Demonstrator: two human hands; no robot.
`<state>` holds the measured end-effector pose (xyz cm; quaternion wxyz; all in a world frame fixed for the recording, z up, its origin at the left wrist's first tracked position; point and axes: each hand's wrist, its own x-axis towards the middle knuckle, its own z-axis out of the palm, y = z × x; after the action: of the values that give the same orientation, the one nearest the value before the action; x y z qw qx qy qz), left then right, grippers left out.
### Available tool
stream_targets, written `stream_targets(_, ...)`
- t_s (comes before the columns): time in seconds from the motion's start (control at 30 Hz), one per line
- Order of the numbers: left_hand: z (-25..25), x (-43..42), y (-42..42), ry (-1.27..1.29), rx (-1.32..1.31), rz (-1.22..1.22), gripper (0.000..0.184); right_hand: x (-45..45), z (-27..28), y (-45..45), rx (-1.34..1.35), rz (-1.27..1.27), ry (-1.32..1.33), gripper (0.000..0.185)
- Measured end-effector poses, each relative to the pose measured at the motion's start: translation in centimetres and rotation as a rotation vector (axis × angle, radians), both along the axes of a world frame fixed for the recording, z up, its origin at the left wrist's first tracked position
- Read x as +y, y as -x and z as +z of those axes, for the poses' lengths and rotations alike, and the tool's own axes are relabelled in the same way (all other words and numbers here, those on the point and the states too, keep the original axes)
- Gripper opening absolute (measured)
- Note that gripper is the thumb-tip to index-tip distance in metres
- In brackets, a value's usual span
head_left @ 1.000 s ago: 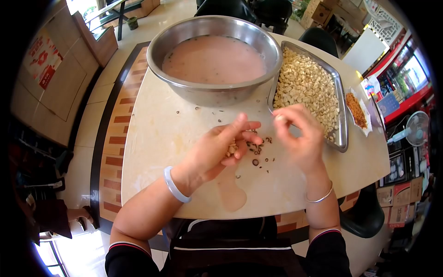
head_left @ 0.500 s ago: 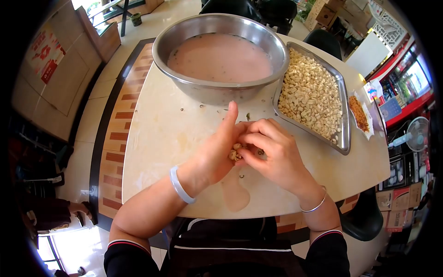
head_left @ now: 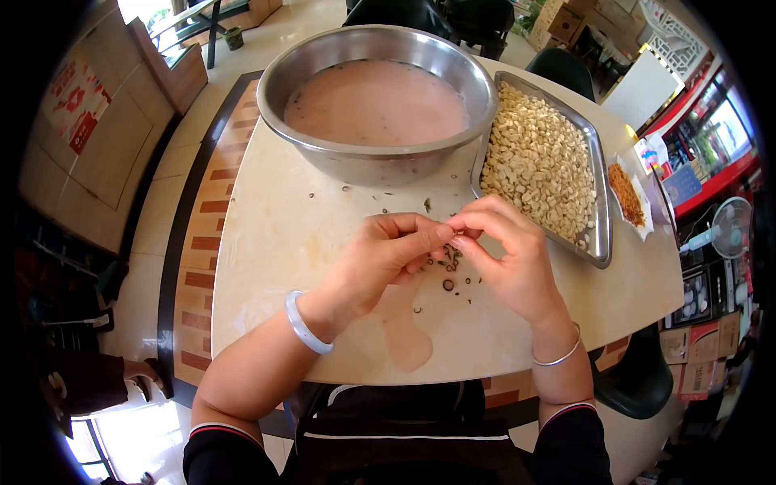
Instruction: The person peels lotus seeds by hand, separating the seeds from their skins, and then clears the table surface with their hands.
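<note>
My left hand (head_left: 388, 257) is closed, with thumb and forefinger pinching at something too small to make out. My right hand (head_left: 503, 255) meets it fingertip to fingertip, also in a pinch. Small dark rings and scraps (head_left: 449, 284) lie on the table (head_left: 275, 267) under and beside the fingers. Beyond the hands stands a large metal basin (head_left: 372, 166) of cloudy pink liquid (head_left: 376, 105). A metal tray (head_left: 600, 250) heaped with pale split kernels (head_left: 537, 153) is just beyond my right hand.
An orange-brown crumbly food (head_left: 626, 194) lies on white paper at the table's right edge. A wet patch (head_left: 408, 343) is near the front edge. Dark chairs (head_left: 562, 73) stand around the table. Part of a person (head_left: 97, 378) shows at the lower left.
My right hand came from near the tray to my left palm, then up to the left fingertips. My left hand has turned and closed, hiding the pale pieces seen in it before.
</note>
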<state>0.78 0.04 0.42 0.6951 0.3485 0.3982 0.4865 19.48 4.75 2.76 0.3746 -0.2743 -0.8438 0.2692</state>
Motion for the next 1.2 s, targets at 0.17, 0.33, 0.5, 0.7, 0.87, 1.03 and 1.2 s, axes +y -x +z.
stream_targets(0.17, 0.2, 0.0, 0.1, -0.004, 0.053, -0.023, 0.025, 0.7, -0.6, -0.5, 0.113, 0.038, 0.127, 0.017)
stream_targets(0.33, -0.2, 0.0, 0.1, -0.049, 0.126, -0.051, 0.033, 0.1, -0.2, 0.1, -0.028, 0.022, -0.043, 0.016)
stream_targets(0.5, 0.3, 0.3, -0.1, 0.112, -0.221, -0.103, 0.062, 2.2, 0.7, -2.1, -0.051, -0.281, -0.224, 0.02)
stream_targets(0.7, 0.2, 0.7, 0.1, 0.167, -0.327, -0.097, 0.082, 2.4, 1.1, -2.5, -0.192, -0.348, -0.347, 0.023)
stream_targets(0.87, -0.1, 0.2, 0.4, 0.197, -0.219, -0.099, 0.078, -0.2, -0.4, 0.8, -0.19, 0.018, -0.103, 0.016)
stream_targets(1.03, 0.4, -0.2, -0.7, 0.243, -0.079, -0.114, 0.085, -0.3, -0.7, 0.7, -0.145, 0.112, 0.172, 0.012)
stream_targets(1.2, 0.1, 0.2, -0.2, 0.144, -0.181, -0.164, 0.068, 0.9, -1.0, -0.4, 0.219, 0.112, 0.536, 0.009)
